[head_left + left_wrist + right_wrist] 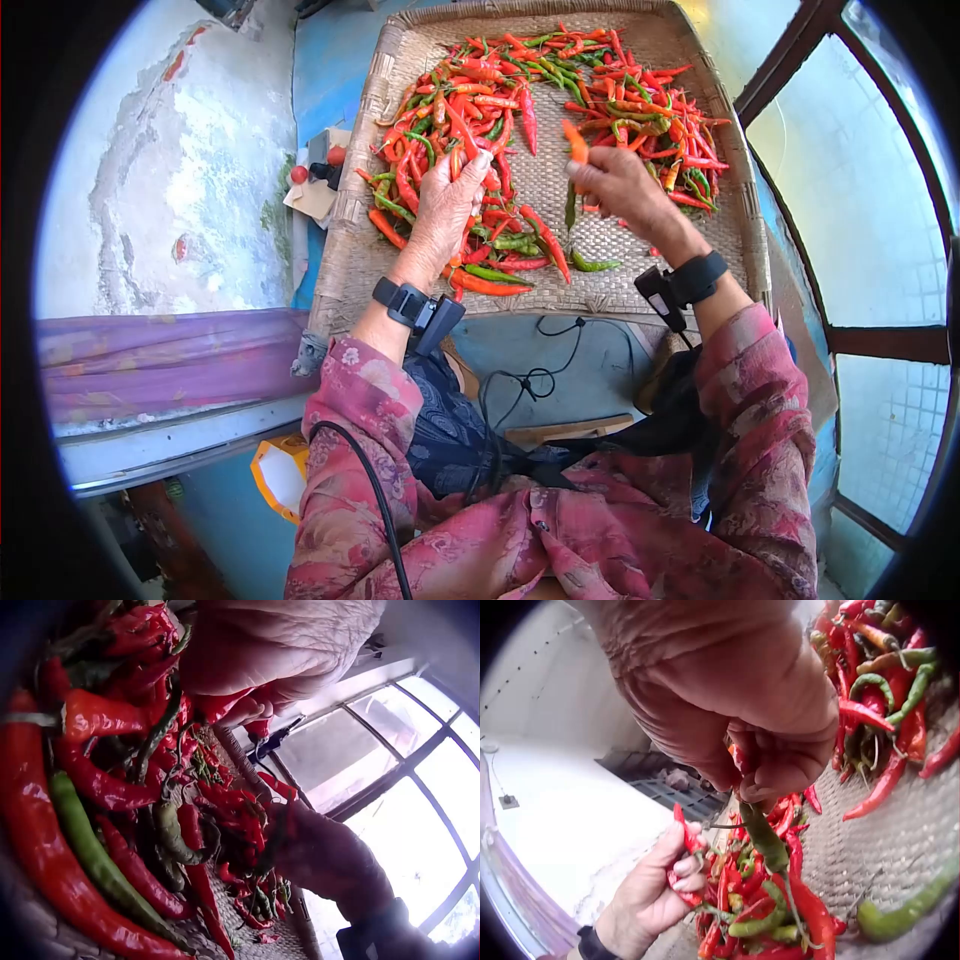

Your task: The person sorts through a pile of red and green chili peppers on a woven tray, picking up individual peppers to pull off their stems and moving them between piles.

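Observation:
A woven tray point(640, 285) holds a spread of red and green chilies point(610, 90). My left hand point(468, 168) reaches into the left pile and grips a few red chilies point(462, 135); the left wrist view shows the red chilies point(229, 705) curled under its fingers point(255, 709). Over the tray's middle, my right hand point(583, 176) pinches an orange-red chili point(575, 143) and a green chili point(570, 208) that hangs down. In the right wrist view the green chili point(765, 838) dangles from my right hand's fingertips point(769, 787), with the left hand point(679, 870) beyond.
More chilies point(505, 262) lie near the tray's front edge. A purple cloth point(150, 365) drapes a ledge on the left. Small items on paper point(315, 180) sit beside the tray's left rim. A window frame point(860, 340) stands at right. A black cable point(520, 380) runs across my lap.

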`<act>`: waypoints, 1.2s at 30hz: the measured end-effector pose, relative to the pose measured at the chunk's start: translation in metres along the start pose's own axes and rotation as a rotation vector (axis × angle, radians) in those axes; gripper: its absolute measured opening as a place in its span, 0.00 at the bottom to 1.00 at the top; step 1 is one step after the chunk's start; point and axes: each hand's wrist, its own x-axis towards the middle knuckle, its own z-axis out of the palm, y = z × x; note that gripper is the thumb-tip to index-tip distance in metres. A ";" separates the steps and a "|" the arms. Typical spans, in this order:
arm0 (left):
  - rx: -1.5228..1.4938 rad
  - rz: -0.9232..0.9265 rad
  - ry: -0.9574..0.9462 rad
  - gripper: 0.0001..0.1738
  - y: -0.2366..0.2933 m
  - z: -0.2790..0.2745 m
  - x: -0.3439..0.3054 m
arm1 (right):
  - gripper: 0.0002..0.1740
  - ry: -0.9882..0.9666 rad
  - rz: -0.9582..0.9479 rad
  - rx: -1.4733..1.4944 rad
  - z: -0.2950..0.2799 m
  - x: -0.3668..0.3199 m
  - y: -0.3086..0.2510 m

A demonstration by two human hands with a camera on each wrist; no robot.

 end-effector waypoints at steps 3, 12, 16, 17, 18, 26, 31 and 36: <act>0.066 -0.014 -0.056 0.18 0.003 0.003 -0.005 | 0.16 0.028 -0.010 0.170 -0.022 0.014 -0.003; 0.020 -0.066 -0.206 0.15 0.008 0.022 -0.015 | 0.14 0.004 0.014 0.399 -0.017 0.011 0.001; 0.210 -0.140 -0.328 0.17 0.007 0.034 -0.022 | 0.12 -0.121 0.022 0.422 0.017 0.006 0.006; 0.199 -0.137 -0.334 0.17 0.001 0.034 -0.020 | 0.12 -0.161 0.020 0.398 0.019 0.006 0.007; 0.248 -0.049 -0.293 0.17 -0.004 0.035 -0.019 | 0.13 -0.134 0.038 0.353 0.017 0.006 0.006; 0.033 -0.158 -0.196 0.26 0.002 0.017 -0.016 | 0.18 0.262 -0.012 0.695 -0.045 0.025 0.004; -0.013 -0.110 -0.209 0.24 0.000 0.028 -0.017 | 0.27 -0.196 0.027 0.293 0.013 -0.003 -0.007; -0.039 -0.155 -0.247 0.19 -0.001 0.023 -0.016 | 0.17 -0.195 -0.021 0.181 0.029 -0.006 0.001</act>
